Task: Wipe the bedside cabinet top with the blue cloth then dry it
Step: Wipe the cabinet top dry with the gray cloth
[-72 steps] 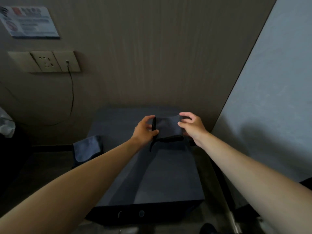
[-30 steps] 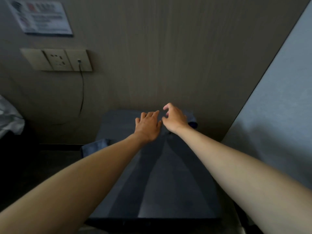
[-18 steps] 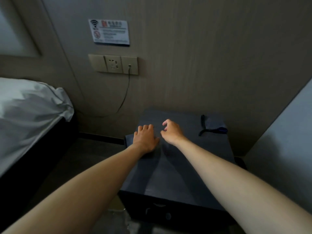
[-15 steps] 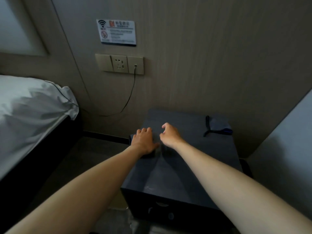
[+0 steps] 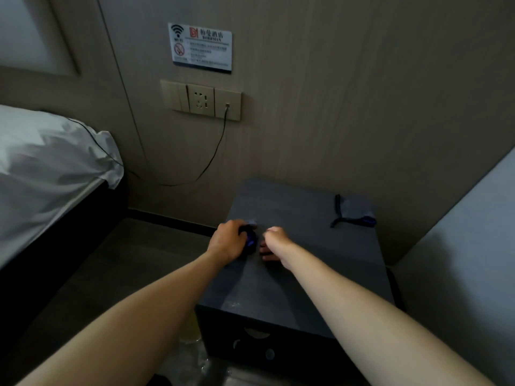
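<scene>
you've only just got your left hand (image 5: 227, 240) bunched round the blue cloth (image 5: 249, 240) at the cabinet top's (image 5: 306, 263) left edge, right hand (image 5: 274, 242) loosely curled beside it gripping nothing, so wiping looks barely started and drying's still ahead

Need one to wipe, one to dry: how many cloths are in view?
2: one cloth gripped by the left hand at the cabinet's left edge; another lying at its back right corner.
</scene>
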